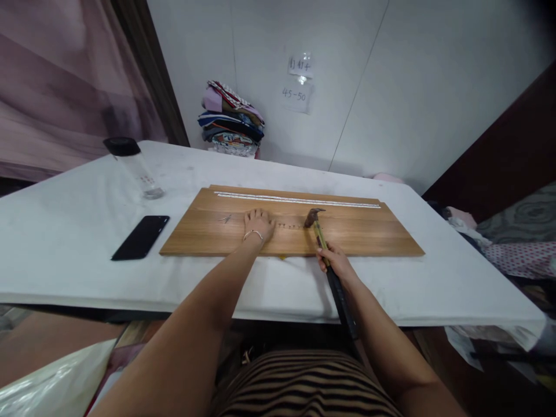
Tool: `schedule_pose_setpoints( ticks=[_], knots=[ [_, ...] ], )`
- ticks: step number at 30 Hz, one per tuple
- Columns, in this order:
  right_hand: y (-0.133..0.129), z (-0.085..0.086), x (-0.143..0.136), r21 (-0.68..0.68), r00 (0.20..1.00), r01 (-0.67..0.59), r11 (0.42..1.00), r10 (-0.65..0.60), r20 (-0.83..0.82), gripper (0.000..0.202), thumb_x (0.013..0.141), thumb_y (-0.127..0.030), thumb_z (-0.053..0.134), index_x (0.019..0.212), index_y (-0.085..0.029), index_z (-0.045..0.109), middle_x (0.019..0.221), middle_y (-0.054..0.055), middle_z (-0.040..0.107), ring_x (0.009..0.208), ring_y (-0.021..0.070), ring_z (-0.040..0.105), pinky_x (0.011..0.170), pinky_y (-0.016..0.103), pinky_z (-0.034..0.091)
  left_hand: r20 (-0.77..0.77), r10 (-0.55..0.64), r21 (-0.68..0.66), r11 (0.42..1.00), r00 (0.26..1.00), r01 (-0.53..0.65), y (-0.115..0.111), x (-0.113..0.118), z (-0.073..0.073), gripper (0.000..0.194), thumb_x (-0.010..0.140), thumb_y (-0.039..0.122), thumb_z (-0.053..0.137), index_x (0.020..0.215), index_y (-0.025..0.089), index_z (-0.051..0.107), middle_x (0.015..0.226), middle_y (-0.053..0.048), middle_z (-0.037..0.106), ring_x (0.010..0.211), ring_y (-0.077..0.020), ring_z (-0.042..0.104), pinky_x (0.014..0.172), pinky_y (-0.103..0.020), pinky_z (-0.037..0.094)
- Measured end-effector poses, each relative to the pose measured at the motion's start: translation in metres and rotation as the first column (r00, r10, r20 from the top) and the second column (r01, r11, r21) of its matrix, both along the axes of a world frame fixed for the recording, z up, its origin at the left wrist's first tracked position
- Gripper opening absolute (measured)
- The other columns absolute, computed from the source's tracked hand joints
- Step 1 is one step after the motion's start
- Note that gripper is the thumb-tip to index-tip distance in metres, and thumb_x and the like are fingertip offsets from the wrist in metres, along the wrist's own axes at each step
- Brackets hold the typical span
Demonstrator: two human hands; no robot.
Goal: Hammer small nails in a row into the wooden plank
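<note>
A wooden board (369,234) lies flat on the white-covered table, long side toward me. My left hand (259,225) rests on it palm down, fingers stretched out and slightly apart, a thin bracelet at the wrist. In my right hand (337,262) is a claw hammer (333,281), gripped partway up its yellow and black handle. The hammer's head is over the board, at the right end of a row of small nails (290,226); whether it touches one I cannot tell. That row starts beside my left hand. Several loose nails (225,219) lie left of that hand.
Two white marked strips (299,200) run along the board's far side. To the left are a black phone (141,237) and a clear bottle (139,174) with a black lid. Folded cloth (233,121) is stacked against the wall at the table's back edge.
</note>
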State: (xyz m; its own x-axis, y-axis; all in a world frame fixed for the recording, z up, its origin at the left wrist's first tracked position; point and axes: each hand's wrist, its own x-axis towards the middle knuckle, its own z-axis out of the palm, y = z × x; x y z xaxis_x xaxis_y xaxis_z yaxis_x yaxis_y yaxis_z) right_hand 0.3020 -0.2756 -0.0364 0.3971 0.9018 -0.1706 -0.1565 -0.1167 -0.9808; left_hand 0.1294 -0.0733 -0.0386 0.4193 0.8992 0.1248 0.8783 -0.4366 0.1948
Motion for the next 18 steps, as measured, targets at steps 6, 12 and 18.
schedule_pose_setpoints(
  ticks=[6, 12, 18],
  knots=[
    [-0.0041, 0.0005, 0.001, 0.023, 1.0, 0.009, 1.0, -0.009, 0.002, 0.035, 0.066, -0.043, 0.075, 0.078, -0.023, 0.05, 0.053, -0.008, 0.054, 0.035, 0.0068, 0.042, 0.034, 0.02, 0.031, -0.002, -0.005, 0.005, 1.0, 1.0, 0.005, -0.0003, 0.0002, 0.0007, 0.052, 0.097, 0.042, 0.037, 0.13, 0.013, 0.063, 0.144, -0.019, 0.058, 0.136, -0.0333, 0.046, 0.115, -0.049, 0.031],
    [-0.0033, -0.0002, 0.0035, 0.015, 1.0, 0.004, 1.0, -0.004, 0.012, 0.035, 0.064, -0.044, 0.076, 0.078, -0.023, 0.051, 0.049, -0.008, 0.052, 0.033, 0.0074, 0.042, 0.033, 0.02, 0.03, -0.007, -0.005, -0.001, 1.0, 1.0, 0.005, -0.0001, 0.0003, 0.0001, 0.051, 0.097, 0.042, 0.036, 0.131, 0.014, 0.062, 0.146, -0.019, 0.056, 0.138, -0.0334, 0.045, 0.115, -0.049, 0.03],
    [-0.0022, -0.0013, 0.0018, 0.012, 1.0, 0.008, 1.0, -0.008, 0.008, 0.037, 0.064, -0.045, 0.076, 0.076, -0.023, 0.049, 0.051, -0.008, 0.054, 0.033, 0.0069, 0.042, 0.033, 0.02, 0.03, -0.004, -0.01, 0.009, 1.0, 1.0, 0.01, 0.0034, 0.0001, -0.0042, 0.048, 0.098, 0.043, 0.038, 0.128, 0.016, 0.064, 0.142, -0.019, 0.059, 0.137, -0.0331, 0.046, 0.115, -0.049, 0.031]
  ],
)
